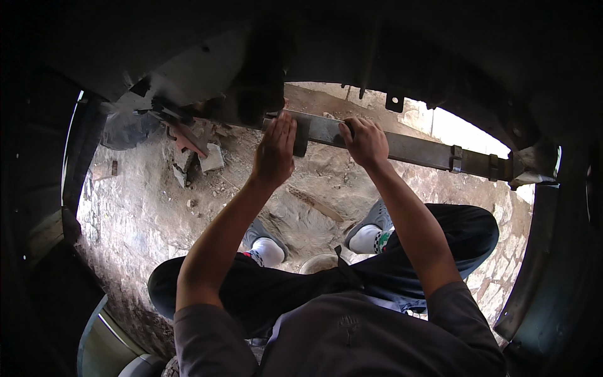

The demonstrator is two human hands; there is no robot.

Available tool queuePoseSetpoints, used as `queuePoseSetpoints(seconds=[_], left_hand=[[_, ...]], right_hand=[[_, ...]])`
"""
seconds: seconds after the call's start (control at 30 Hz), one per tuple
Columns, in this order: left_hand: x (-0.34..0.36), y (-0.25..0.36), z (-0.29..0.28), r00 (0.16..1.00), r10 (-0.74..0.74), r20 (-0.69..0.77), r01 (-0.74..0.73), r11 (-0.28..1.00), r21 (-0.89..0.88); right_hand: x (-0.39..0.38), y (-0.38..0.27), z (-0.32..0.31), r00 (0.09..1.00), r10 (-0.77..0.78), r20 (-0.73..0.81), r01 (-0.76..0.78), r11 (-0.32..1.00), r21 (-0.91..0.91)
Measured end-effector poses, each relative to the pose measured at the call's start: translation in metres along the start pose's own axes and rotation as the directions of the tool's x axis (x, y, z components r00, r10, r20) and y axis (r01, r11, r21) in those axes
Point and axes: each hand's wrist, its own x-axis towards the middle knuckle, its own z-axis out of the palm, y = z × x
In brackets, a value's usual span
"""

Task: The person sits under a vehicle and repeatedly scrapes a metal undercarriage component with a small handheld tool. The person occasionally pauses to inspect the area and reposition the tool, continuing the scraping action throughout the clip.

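Note:
A long grey metal bar (421, 149) runs across in front of me, slanting down to the right. My left hand (274, 151) lies over its left part, fingers close together and bent over a dark flat piece (301, 137). That piece sticks out beside the fingers and hangs below the bar's lower edge; its kind is unclear. A short way to the right, my right hand (367, 143) is closed over the bar, with the fingers curled on its upper edge. The thumb side of the left hand and the undersides of both grips are hidden.
Dark vehicle bodywork (440, 75) arches overhead and down both sides. A bracket band (456, 159) sits on the bar's right part. Broken stone pieces (212, 157) and a reddish metal part (188, 138) are at left. My shoes (377, 220) stand on dusty ground.

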Motion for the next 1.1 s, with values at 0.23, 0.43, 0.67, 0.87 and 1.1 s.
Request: queuePoseSetpoints(seconds=[0.23,0.43,0.67,0.87,1.1], left_hand=[[0.03,-0.023,0.005,0.997,-0.013,-0.077,0.014,1.0,0.019],[0.021,0.007,0.016,1.0,-0.008,-0.018,0.008,0.999,0.038],[0.01,-0.001,0.023,0.999,0.002,-0.051,0.006,0.986,0.166],[0.018,0.031,0.025,0.999,-0.038,-0.03,0.039,0.998,0.039],[0.026,-0.01,0.027,0.997,0.0,-0.071,0.012,0.987,0.158]], right_hand=[[0.004,-0.004,0.003,1.0,-0.001,0.006,0.001,1.0,-0.005],[0.005,0.006,0.005,1.0,0.001,-0.005,-0.001,1.0,-0.015],[0.0,-0.007,0.003,0.999,0.032,0.032,-0.032,0.999,-0.018],[0.001,0.003,0.003,1.0,0.01,0.007,-0.01,1.0,-0.015],[0.002,-0.009,0.002,0.999,0.027,0.031,-0.027,1.0,0.008]])
